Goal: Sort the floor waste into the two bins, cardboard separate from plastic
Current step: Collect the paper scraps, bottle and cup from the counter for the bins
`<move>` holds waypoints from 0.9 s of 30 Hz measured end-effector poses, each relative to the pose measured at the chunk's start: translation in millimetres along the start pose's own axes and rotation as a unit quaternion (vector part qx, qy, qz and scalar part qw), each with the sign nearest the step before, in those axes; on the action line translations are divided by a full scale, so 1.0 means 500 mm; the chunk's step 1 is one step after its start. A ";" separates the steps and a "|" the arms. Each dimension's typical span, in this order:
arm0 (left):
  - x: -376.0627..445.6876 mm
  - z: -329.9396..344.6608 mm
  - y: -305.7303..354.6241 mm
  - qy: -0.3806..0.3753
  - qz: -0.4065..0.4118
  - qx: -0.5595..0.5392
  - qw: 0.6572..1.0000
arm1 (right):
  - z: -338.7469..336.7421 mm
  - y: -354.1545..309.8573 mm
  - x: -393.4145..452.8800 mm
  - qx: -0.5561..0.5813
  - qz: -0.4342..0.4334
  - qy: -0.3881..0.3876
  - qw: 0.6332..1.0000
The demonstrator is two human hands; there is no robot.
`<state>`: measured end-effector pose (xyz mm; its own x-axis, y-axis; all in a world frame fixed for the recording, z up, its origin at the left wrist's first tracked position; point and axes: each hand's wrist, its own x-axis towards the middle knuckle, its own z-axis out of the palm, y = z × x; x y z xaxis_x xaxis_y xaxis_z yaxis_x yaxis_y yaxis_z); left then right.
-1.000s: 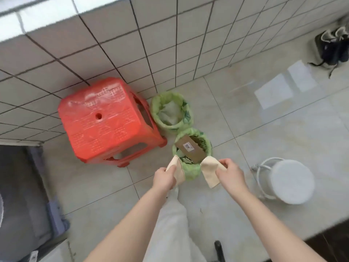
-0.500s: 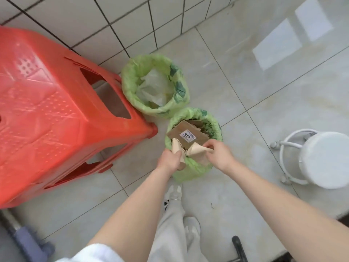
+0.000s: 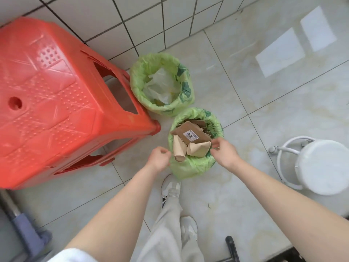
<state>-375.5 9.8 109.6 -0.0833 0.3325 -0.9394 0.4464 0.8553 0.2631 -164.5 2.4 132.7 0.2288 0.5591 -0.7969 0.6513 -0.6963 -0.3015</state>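
Two small bins lined with green bags stand on the tiled floor. The far bin (image 3: pixel 181 103) holds clear crumpled plastic (image 3: pixel 160 86). The near bin (image 3: pixel 190 165) holds a brown cardboard piece with a white label (image 3: pixel 190 134) and two tan paper cups (image 3: pixel 179 148) (image 3: pixel 199 149) lying on top. My left hand (image 3: pixel 159 157) hovers at the near bin's left rim, fingers loosely curled, holding nothing. My right hand (image 3: pixel 223 151) hovers at its right rim, fingers relaxed, also holding nothing.
A large red plastic stool (image 3: pixel 56 103) stands left of the bins against the tiled wall. A white round stool (image 3: pixel 321 167) is at the right. My legs and shoes (image 3: pixel 171 188) are just below the near bin. A purple-grey mop base (image 3: pixel 28 231) lies bottom left.
Both hands held tan paper cups over the near bin; the cups now lie inside it and both hands have let go and drawn back slightly. The view moved closer.
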 end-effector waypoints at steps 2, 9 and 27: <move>-0.037 -0.014 0.008 0.008 0.021 -0.036 0.999 | -0.006 -0.013 -0.028 0.019 -0.015 0.006 1.000; -0.257 -0.071 -0.001 0.095 0.132 -0.116 0.980 | -0.031 -0.094 -0.215 0.063 -0.131 0.019 0.989; -1.099 -0.246 -0.415 0.362 0.264 -0.274 0.851 | 0.010 -0.320 -1.097 -0.075 -0.510 -0.033 0.856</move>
<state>-532.0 -301.5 598.2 -0.6161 0.7153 -0.3297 0.1252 0.5023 0.8556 -397.7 -195.1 615.3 -0.5526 0.8119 -0.1882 0.5743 0.2073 -0.7920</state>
